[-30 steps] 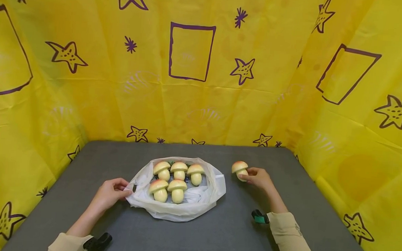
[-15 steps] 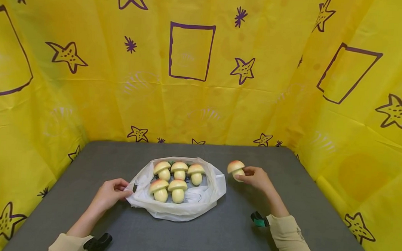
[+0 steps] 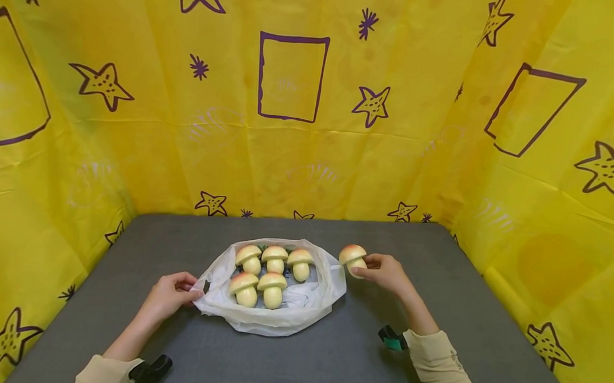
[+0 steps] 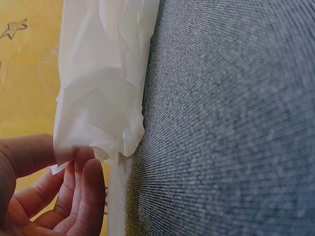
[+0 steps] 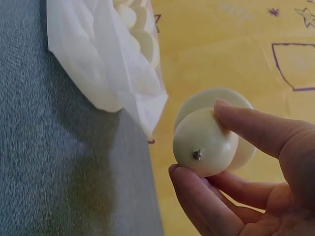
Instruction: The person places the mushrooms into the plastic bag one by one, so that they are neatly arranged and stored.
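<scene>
A white plastic bag (image 3: 273,321) lies spread open on the dark grey table, with several toy mushrooms (image 3: 273,290) in it, cream with reddish-tinged caps. At the bag's left end, my left hand (image 3: 166,297) pinches its edge between thumb and fingers; the left wrist view shows the thin plastic (image 4: 101,98) caught there. My right hand (image 3: 388,273) grips another toy mushroom (image 3: 353,254) by its stem, just right of the bag and apart from it. In the right wrist view the round stem end of this mushroom (image 5: 202,137) faces the camera, a small dark mark on it.
The grey table (image 3: 299,368) stretches around the bag. Yellow cloth (image 3: 297,174) with drawn starfish and frames stands along the table's back and both sides. A black wrist strap (image 3: 150,371) is on the left arm, and one with a green patch (image 3: 393,342) is on the right.
My right hand has carried its toy mushroom leftward, closer to the bag's right edge. The left hand and the mushrooms in the bag have stayed in place.
</scene>
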A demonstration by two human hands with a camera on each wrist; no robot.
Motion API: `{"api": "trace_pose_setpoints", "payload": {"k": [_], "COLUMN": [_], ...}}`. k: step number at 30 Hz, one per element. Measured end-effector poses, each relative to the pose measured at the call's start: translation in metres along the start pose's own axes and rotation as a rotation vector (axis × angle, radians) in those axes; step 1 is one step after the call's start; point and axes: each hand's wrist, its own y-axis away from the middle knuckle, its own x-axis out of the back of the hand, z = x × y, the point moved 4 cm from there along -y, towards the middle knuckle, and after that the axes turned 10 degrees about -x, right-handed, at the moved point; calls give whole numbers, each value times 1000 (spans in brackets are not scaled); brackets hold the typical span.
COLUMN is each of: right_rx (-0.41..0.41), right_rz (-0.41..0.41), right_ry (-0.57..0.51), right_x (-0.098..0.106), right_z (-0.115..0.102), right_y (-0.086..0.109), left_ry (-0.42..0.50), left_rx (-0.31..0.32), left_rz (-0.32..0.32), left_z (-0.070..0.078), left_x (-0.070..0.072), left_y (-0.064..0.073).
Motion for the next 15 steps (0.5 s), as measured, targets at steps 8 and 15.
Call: {"api": "trace_pose_setpoints", "payload": {"k": [8,15], "right_rx": [43,57], "right_rz": [15,5], "right_ry": [86,86], "right_x": [-4,-9], "right_z": [-8,-13], "right_y": [6,10], "left_ry": [1,6], "left_rx": [4,8], "left_rz": [4,2], "left_z": [0,-1], "left_x": [-1,-3], "left_y": [0,0]}}
